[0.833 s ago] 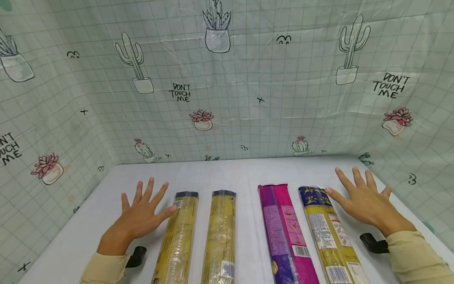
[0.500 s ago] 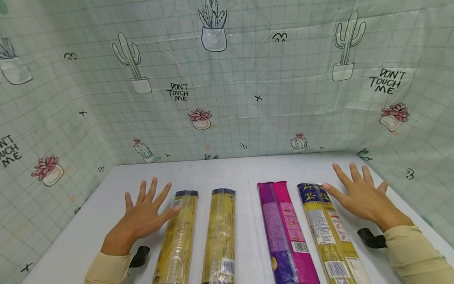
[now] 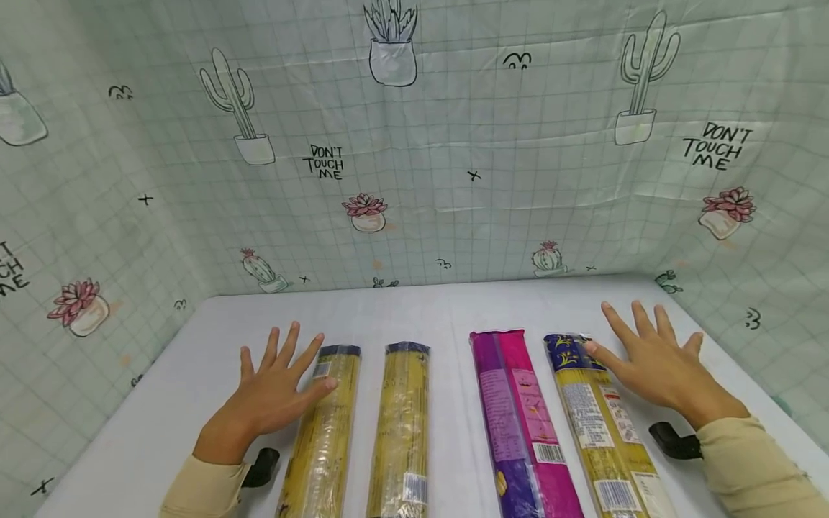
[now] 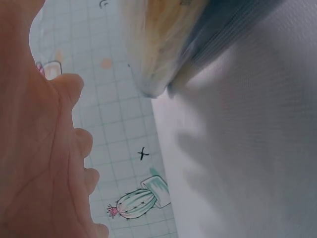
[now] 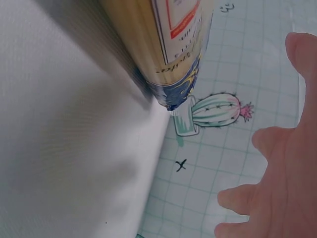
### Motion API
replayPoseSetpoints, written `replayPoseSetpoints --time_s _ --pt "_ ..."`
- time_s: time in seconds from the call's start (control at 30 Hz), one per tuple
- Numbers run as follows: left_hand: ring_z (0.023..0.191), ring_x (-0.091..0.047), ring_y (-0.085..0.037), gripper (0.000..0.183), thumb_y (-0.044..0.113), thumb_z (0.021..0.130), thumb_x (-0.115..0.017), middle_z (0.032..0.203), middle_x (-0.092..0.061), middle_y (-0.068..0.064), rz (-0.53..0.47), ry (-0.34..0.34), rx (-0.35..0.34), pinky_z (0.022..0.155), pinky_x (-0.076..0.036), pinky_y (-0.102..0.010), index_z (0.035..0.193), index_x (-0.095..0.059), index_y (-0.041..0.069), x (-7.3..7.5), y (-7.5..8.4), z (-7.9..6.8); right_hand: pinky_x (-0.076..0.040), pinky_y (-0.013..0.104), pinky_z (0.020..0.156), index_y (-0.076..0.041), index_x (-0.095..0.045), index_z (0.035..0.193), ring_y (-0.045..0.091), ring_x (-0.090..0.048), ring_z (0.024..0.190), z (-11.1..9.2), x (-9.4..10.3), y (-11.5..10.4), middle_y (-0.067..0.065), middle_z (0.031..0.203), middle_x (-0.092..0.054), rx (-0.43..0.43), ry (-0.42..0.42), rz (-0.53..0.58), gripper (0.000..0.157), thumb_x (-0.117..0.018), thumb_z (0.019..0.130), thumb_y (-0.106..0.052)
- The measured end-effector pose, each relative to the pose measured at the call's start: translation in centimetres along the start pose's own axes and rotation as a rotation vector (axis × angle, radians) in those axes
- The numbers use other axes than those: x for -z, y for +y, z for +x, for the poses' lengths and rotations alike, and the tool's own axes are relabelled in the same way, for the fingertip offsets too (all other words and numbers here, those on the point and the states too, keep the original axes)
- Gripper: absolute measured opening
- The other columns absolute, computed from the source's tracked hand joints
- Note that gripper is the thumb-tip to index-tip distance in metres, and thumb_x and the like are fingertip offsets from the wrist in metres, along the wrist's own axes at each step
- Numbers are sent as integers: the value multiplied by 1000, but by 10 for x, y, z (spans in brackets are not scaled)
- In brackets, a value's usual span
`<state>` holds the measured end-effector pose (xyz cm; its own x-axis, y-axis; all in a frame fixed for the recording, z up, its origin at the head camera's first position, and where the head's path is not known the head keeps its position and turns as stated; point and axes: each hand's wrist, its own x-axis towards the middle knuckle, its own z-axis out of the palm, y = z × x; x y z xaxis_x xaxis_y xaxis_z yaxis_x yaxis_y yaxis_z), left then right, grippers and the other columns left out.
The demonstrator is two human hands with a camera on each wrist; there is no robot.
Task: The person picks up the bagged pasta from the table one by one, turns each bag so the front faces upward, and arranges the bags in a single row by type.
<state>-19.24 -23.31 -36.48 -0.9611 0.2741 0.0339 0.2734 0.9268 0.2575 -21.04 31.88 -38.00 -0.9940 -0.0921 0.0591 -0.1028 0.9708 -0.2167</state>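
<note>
Four long flat packets point away from me in the head view. My left hand (image 3: 268,406), fingers spread, hovers beside the leftmost clear packet of spaghetti (image 3: 324,432), its thumb overlapping that packet's upper part. A second clear spaghetti packet (image 3: 403,424) lies to its right. Farther right is a purple and pink packet (image 3: 518,417), then a blue-topped spaghetti packet (image 3: 592,417) with white labels. Over that one's upper right edge reaches the thumb of my right hand (image 3: 667,370), whose fingers are also spread. In both wrist views, the left palm (image 4: 44,148) and right palm (image 5: 287,168) hold nothing.
The packets lie on a white table (image 3: 447,309). Behind it and along both sides hangs a pale checked cloth (image 3: 427,129) printed with cacti and lettering. A black wrist mount (image 3: 261,467) sits at my left wrist, another black mount (image 3: 673,440) at my right.
My left hand has drifted right, its thumb now farther over the leftmost packet. My right hand has shifted slightly left. The packets lie as before; the head view has moved a little.
</note>
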Motion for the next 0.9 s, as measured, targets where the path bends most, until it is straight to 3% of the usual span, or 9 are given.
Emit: replayPoseSetpoints --time_s 0.43,0.9 --pt "148 4 -50 82 67 96 -47 165 -4 -22 -24 9 -24 107 11 -75 159 -29 18 -7 7 -5 8 89 89 -23 -6 163 63 6 140 0 -1 -12 37 158 -5 51 32 -25 84 -36 99 -68" --pt "149 6 -45 82 68 96 -47 166 -3 -17 18 8 -45 107 14 -73 160 -28 20 -8 15 -6 6 90 88 -26 -4 162 66 0 139 -8 -3 -16 39 157 -9 75 22 -51 84 -38 99 -68"
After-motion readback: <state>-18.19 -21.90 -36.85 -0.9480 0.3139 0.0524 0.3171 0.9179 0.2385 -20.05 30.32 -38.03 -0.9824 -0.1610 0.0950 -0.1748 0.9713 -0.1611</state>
